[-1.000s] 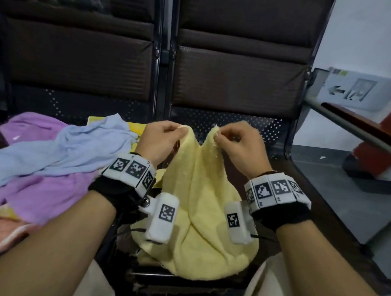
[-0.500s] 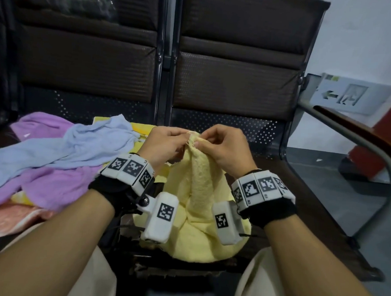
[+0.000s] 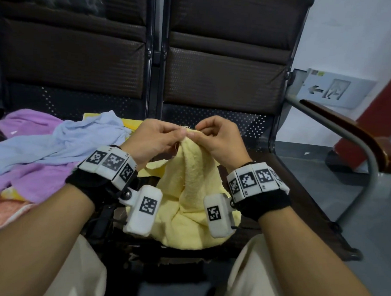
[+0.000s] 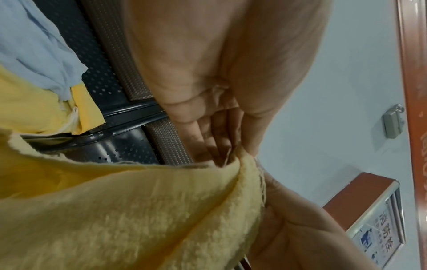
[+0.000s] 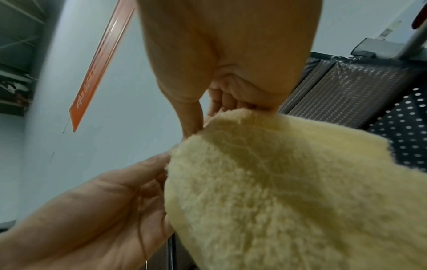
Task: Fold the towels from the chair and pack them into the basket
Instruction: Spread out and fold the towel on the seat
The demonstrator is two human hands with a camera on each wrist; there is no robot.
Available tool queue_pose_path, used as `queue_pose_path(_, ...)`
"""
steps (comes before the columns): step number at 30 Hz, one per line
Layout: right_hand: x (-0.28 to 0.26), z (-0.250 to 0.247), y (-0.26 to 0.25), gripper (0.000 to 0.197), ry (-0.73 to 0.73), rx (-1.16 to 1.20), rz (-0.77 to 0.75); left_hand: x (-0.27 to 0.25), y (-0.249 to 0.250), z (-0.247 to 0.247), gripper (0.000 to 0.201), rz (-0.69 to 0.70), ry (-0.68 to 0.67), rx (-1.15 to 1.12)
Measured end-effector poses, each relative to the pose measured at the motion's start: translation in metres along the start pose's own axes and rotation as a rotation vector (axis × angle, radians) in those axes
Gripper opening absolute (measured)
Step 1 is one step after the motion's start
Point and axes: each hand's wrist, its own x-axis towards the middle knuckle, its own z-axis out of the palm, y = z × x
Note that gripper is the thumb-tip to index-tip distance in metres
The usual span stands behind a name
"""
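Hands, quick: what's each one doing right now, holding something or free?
Left hand: pinching the top edge of the yellow towel.
Right hand: pinching the same edge, right next to the left.

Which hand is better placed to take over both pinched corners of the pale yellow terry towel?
Left, marginally. Left hand and right hand both pinch the pale yellow terry towel where their fingertips meet; the left thumb already overlaps that point.

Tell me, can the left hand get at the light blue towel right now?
Probably not yet: the left hand is pinching the yellow towel. The light blue towel lies uncovered just beside it.
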Motion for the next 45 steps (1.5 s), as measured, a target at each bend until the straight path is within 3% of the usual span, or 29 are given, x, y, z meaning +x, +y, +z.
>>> queue_pose_path(5,-0.001,-0.001,-0.002,0.019,-0.112,-0.043,0.020,0.000,0.001,-0.004,0.021,0.008,0.074,0.010)
queue_pose_path(11,-0.008,0.000,-0.001,0.019,-0.482,-0.734,-0.049,0.000,0.007,-0.018,0.025,-0.031,0.255,-0.133)
queue_pose_path(14,-0.012,0.002,-0.008,0.013,-0.388,-0.735,-0.066,-0.003,0.007,-0.019,0.032,-0.041,0.302,-0.090)
queue_pose_path(18,-0.019,0.004,-0.025,0.048,-0.169,-0.668,-0.025,-0.004,0.013,-0.023,0.034,-0.072,0.368,-0.002)
queue_pose_path(22,-0.029,0.011,-0.042,0.014,-0.339,-0.822,-0.004,-0.016,0.019,-0.016,0.037,-0.001,0.334,0.276)
queue_pose_path(26,-0.031,0.008,-0.050,0.030,-0.300,-0.963,-0.046,-0.023,0.022,-0.013,0.043,0.144,0.345,0.367)
queue_pose_path(29,-0.035,0.001,-0.038,0.028,-0.232,-0.888,0.007,-0.023,0.018,-0.018,0.049,0.194,0.231,0.449)
queue_pose_path(32,-0.038,-0.007,-0.021,0.021,-0.273,-0.797,0.115,-0.024,0.010,-0.023,0.057,0.178,0.020,0.620)
queue_pose_path(35,-0.035,-0.020,-0.014,0.011,-0.251,-0.784,0.100,-0.020,-0.002,-0.022,0.033,0.182,-0.093,0.834)
queue_pose_path(37,-0.033,-0.031,-0.014,0.003,-0.220,-0.761,0.091,-0.022,0.001,-0.019,0.024,0.197,-0.055,0.839)
queue_pose_path(40,-0.032,-0.044,-0.023,0.015,-0.174,-0.735,0.112,-0.027,0.014,-0.014,0.010,0.250,0.008,0.771)
queue_pose_path(45,-0.022,-0.071,-0.064,0.009,0.091,-0.516,0.032,-0.034,0.051,-0.004,0.019,0.338,0.194,0.704)
